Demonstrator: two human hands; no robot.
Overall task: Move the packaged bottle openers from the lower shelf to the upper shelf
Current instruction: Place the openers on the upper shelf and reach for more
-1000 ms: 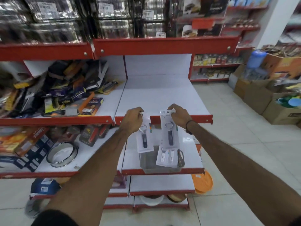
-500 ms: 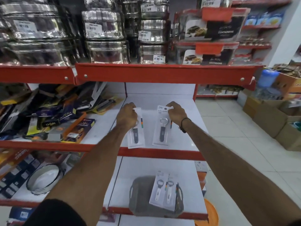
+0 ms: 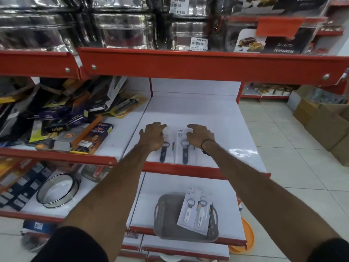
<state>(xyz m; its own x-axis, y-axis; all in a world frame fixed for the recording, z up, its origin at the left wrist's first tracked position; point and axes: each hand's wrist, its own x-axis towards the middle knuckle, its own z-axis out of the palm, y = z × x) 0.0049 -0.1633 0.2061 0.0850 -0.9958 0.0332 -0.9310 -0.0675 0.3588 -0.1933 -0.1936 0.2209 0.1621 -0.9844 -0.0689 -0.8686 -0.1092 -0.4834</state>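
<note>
Packaged bottle openers, two with dark handles [image 3: 184, 148], lie flat and side by side near the front lip of the upper shelf [image 3: 217, 118]. My left hand [image 3: 152, 138] and right hand [image 3: 200, 137] hover over their top ends, fingers spread and loose; neither pinches a card, though whether the palms touch the packs I cannot tell from this angle. Two more packs, white-handled [image 3: 194, 210], rest tilted across the grey basket [image 3: 170, 220] on the lower shelf [image 3: 151, 190]; these remain to be moved. I see nothing else in the basket, though its floor is partly hidden by the cards. I judge each pack light, its card backing thin and bendable, its plastic face probably slick. The best hold is likely a pinch at the card's top edge, above the metal opener head, one pack per hand.
</note>
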